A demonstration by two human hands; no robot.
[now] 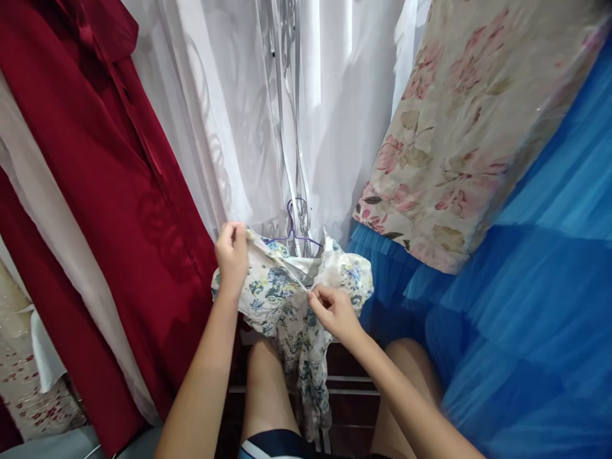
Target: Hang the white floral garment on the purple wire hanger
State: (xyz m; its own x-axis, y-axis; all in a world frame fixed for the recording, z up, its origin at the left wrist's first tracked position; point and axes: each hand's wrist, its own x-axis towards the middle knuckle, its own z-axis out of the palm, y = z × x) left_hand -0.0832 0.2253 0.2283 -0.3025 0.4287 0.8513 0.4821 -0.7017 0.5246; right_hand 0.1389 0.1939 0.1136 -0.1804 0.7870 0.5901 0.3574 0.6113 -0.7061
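In front of me a white dress (272, 287) with blue and yellow flowers hangs on a purple hanger (291, 220). My left hand (233, 252) is closed on the dress at its left shoulder, pinching the fabric edge. At the middle of the neckline my right hand (333, 309) pinches the other end of that edge, which is stretched slanting between both hands. The lower part of the dress drops down between my knees. What lies right under the fingertips is hidden.
A dark red dress (109, 191) hangs at the left. White curtain-like fabric (329, 115) and silvery straps (287, 127) hang behind. To the right are a pink-flowered cloth (440, 159) and a blue tulle skirt (526, 331). A white-striped dark floor (351, 408) shows below.
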